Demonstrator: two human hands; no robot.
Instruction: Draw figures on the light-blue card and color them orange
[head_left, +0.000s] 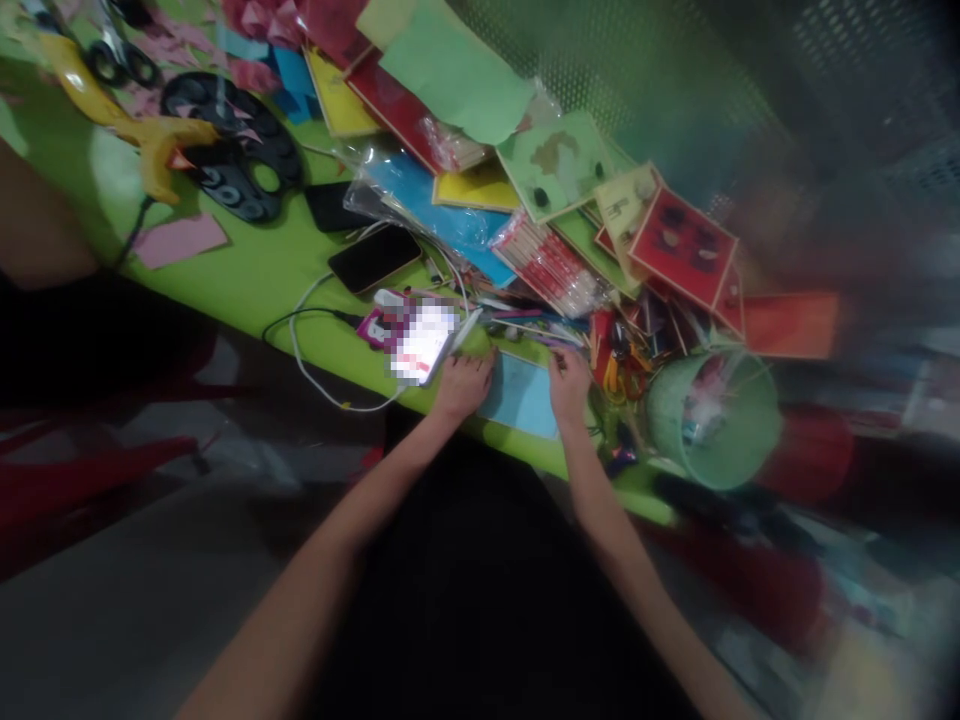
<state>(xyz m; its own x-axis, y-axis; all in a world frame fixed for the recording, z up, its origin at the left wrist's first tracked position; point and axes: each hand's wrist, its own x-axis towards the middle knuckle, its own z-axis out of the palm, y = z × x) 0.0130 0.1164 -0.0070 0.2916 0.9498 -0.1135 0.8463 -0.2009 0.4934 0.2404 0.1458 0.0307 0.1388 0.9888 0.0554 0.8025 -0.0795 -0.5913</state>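
Note:
A light blue card (517, 392) lies on the green table edge, right in front of my body. At its left side my left hand (466, 385) is closed, with bent fingers on the card's edge. My right hand (570, 385) is over the card's right side, thumb and fingertips pressed together near the upper corner. Whatever sits in that pinch is too small to make out. Just left of my left hand, a phone with a lit, blurred-out screen (426, 340) rests by a pink power strip (373, 328).
White cable (296, 345) loops over the table edge. Behind are a dark phone (375, 258), packaged sticks (551, 262) and stacked coloured cards (559, 165). On the right stand orange-handled scissors (616, 378) and a green bin (660, 410). A yellow glue gun (154, 150) lies far left, near another person's arm (41, 225).

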